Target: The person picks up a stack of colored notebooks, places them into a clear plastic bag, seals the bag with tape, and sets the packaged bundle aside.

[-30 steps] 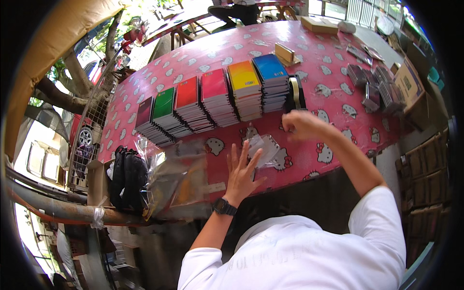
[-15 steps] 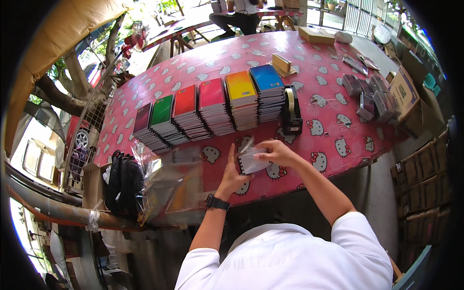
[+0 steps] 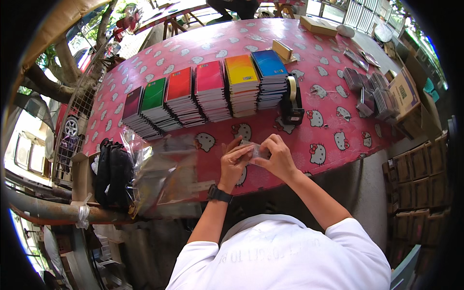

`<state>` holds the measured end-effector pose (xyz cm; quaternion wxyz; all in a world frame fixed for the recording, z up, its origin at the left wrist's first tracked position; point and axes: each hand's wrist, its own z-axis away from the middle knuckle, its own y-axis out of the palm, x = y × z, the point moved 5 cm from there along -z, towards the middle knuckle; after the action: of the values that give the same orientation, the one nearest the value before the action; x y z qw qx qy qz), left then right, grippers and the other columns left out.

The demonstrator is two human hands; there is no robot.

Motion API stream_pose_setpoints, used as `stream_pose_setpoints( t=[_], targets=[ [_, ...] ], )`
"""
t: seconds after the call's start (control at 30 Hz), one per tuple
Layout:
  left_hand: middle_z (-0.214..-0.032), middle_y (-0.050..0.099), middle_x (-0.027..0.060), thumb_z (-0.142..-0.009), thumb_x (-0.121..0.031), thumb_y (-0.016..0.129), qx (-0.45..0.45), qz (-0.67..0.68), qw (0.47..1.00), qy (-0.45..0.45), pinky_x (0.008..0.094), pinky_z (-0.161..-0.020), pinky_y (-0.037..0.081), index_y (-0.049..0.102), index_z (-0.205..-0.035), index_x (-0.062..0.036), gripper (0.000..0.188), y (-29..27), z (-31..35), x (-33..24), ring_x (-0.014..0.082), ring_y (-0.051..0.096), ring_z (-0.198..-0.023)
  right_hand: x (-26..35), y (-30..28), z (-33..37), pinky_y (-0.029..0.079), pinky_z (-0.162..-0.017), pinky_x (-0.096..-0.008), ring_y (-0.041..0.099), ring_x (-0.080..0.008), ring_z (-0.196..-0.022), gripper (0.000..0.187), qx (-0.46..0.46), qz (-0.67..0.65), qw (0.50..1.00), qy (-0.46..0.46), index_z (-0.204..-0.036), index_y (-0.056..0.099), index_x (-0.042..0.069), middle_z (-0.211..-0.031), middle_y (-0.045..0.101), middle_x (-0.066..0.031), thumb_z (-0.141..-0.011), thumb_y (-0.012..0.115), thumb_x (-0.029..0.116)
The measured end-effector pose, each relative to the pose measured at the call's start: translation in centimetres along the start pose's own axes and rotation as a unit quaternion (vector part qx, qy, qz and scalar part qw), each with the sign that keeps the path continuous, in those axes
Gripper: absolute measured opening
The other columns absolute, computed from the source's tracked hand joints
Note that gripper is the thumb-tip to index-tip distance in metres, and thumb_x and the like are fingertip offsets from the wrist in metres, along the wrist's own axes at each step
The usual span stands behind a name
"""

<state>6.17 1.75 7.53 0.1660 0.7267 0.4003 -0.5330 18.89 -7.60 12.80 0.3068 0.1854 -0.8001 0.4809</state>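
Observation:
Close to the table's near edge, a small spiral notebook in clear plastic (image 3: 259,152) is held between my two hands, largely covered by fingers. My left hand (image 3: 234,162) grips it from the left, its fingers lying over the plastic. The fingertips and thumb of my right hand (image 3: 279,157) pinch the right side. Beyond them runs a row of stacked spiral notebooks, among them pink (image 3: 210,76), yellow (image 3: 241,70) and blue (image 3: 268,64) stacks. A black tape dispenser (image 3: 293,113) stands at the row's right end.
Clear plastic bags (image 3: 166,169) lie at the left near edge, beside a black cloth bundle (image 3: 113,166). Wrapped bundles (image 3: 377,94) sit at the right of the pink table (image 3: 212,48), near a cardboard box (image 3: 405,94). Someone's legs (image 3: 234,7) show at the far side.
My right hand has come down and closed in on the notebook's right side. The plastic that stood up is now flattened under my fingers. The view has tilted slightly down.

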Motion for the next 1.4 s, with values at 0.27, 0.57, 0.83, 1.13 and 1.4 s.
stream_pose_setpoints(
  t=[0.27, 0.57, 0.83, 1.13, 1.4],
  targets=[
    [-0.118, 0.061, 0.0048, -0.086, -0.013, 0.060, -0.131, -0.110, 0.985, 0.031, 0.0477, -0.111, 0.011, 0.045, -0.135, -0.0107, 0.051, 0.6, -1.1, -4.7, 0.0234, 0.048, -0.121, -3.8, 1.3, -2.2, 0.048, -0.060, -0.0313, 0.061, -0.0153, -0.065, 0.022, 0.036, -0.230, 0.951, 0.203, -0.080, 0.066, -0.002, -0.073, 0.066, -0.0116, -0.069, 0.075, 0.014],
    [-0.141, 0.040, 0.0023, -0.074, -0.037, 0.068, 0.081, -0.410, 0.905, 0.078, 0.0611, -0.108, 0.004, 0.044, -0.134, -0.0161, 0.067, 1.9, 2.9, -4.8, 0.0236, 0.032, -0.133, -8.2, -5.2, -4.9, 0.049, -0.076, -0.0303, 0.062, -0.0209, -0.086, 0.021, -0.118, -0.162, 0.955, 0.218, -0.091, 0.069, 0.002, -0.092, 0.067, -0.0124, -0.080, 0.067, 0.021],
    [-0.142, 0.038, 0.0009, -0.069, -0.035, 0.072, 0.084, -0.414, 0.903, 0.082, 0.0625, -0.107, 0.006, 0.043, -0.135, -0.0198, 0.073, 2.5, 2.7, -4.8, 0.0231, 0.031, -0.134, -16.1, -7.7, -7.5, 0.036, -0.094, -0.0454, 0.045, -0.0327, -0.111, 0.038, -0.121, 0.120, 0.909, 0.381, -0.095, 0.071, 0.012, -0.104, 0.063, -0.0115, -0.076, 0.069, 0.045],
    [-0.142, 0.038, 0.0001, -0.066, -0.029, 0.073, 0.090, -0.387, 0.914, 0.079, 0.0630, -0.107, 0.006, 0.043, -0.134, -0.0206, 0.074, 3.2, 2.5, -4.9, 0.0232, 0.030, -0.134, -23.3, -7.3, -5.6, 0.030, -0.094, -0.0572, 0.034, -0.0335, -0.123, 0.039, -0.195, 0.088, 0.889, 0.404, -0.094, 0.071, 0.014, -0.113, 0.058, -0.0083, -0.081, 0.061, 0.049],
    [-0.142, 0.038, -0.0003, -0.067, -0.027, 0.073, 0.083, -0.398, 0.911, 0.068, 0.0628, -0.107, 0.006, 0.043, -0.134, -0.0216, 0.074, 2.6, 2.7, -4.7, 0.0230, 0.030, -0.134, -15.4, -8.4, -6.6, 0.033, -0.091, -0.0436, 0.049, -0.0272, -0.101, 0.025, -0.251, 0.077, 0.959, 0.109, -0.082, 0.069, 0.007, -0.098, 0.063, -0.0064, -0.080, 0.067, 0.031]
  ],
)
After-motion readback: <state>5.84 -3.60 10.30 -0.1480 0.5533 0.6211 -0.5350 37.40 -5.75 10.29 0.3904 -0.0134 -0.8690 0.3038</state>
